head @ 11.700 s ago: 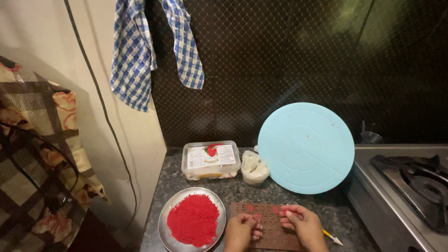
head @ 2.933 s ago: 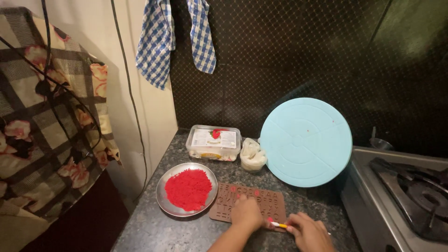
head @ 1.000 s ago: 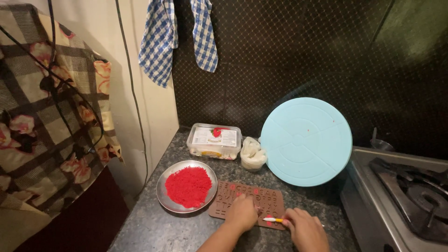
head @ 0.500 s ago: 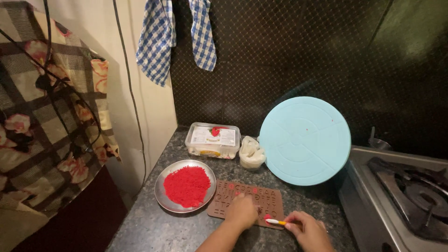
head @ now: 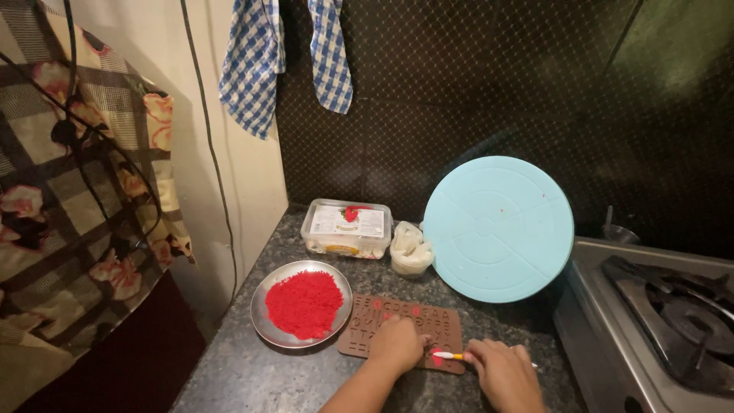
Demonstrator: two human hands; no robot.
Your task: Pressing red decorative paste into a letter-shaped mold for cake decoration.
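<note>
Landmark: brown rectangular silicone mould with small letter-shaped cavities (head: 405, 325), flat on the dark speckled stone counter (head: 252, 375); every place below is given from it.
Far left: checked and flowered cloth (head: 69, 191) with a dark cable across it, well apart from the mould.
Upper left: blue-and-white checked towel (head: 256, 65) hanging on the wall, with no print on it.
Left: round steel plate (head: 264, 325) just beside the mould's left edge, holding a heap of red crumbly paste (head: 304, 304).
Behind, left: clear rectangular plastic tub (head: 345, 228) whose lid bears a white rectangular label with a red picture; its print is too small to make out.
Behind, middle: small white crumpled bag (head: 410, 248) just right of the tub.
Left hand (head: 397, 344): lies flat on the mould's near middle, fingers together and pressing down, gripping nothing.
Tool: thin stick tool with a yellow and white shaft and a red tip (head: 447, 356), the tip over the mould's near right corner, where red fill shows in a few cavities.
Right hand (head: 501, 371): just right of the mould, fingers pinched shut on the tool's shaft.
Behind, right: pale blue round plastic turntable (head: 497, 228) leaning upright against the dark wall.
Far right: steel gas stove (head: 657, 321), near the mould's right end.
Risk: I judge the soft mould could slide or buckle if the left hand lifts, smearing red paste across neighbouring letters; a hard push with the tip could overfill a cavity; a forearm swinging left could knock the plate.
</note>
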